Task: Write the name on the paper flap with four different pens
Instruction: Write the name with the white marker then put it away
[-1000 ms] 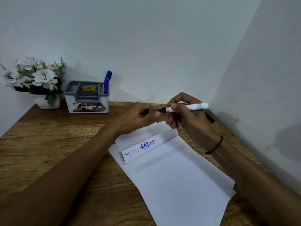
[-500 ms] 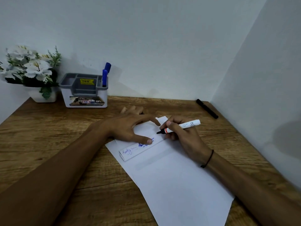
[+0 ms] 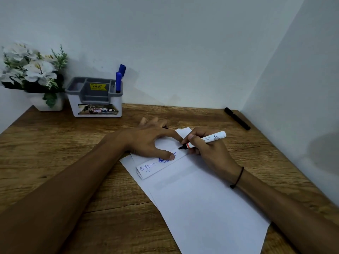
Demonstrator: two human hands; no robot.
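Observation:
A white sheet of paper [image 3: 205, 208] lies on the wooden desk [image 3: 55, 153] with a folded flap [image 3: 156, 167] at its far end. The flap carries a name in thin blue ink at its left and a thicker blue one beside it, partly under my thumb. My left hand [image 3: 152, 142] lies flat on the fold, thumb pressing the flap. My right hand [image 3: 207, 151] grips a white marker [image 3: 207, 139] with a red band and black tip, uncapped. Its tip sits at the flap's right part.
A grey and white pen holder [image 3: 95, 99] with two blue pens [image 3: 119, 81] stands at the back left, next to a white flower pot [image 3: 36, 77]. A black pen [image 3: 236, 118] lies by the right wall. Walls close the desk at back and right.
Both hands came down from above the paper. My left hand went flat on the fold, and my right hand brought the marker's tip to the flap.

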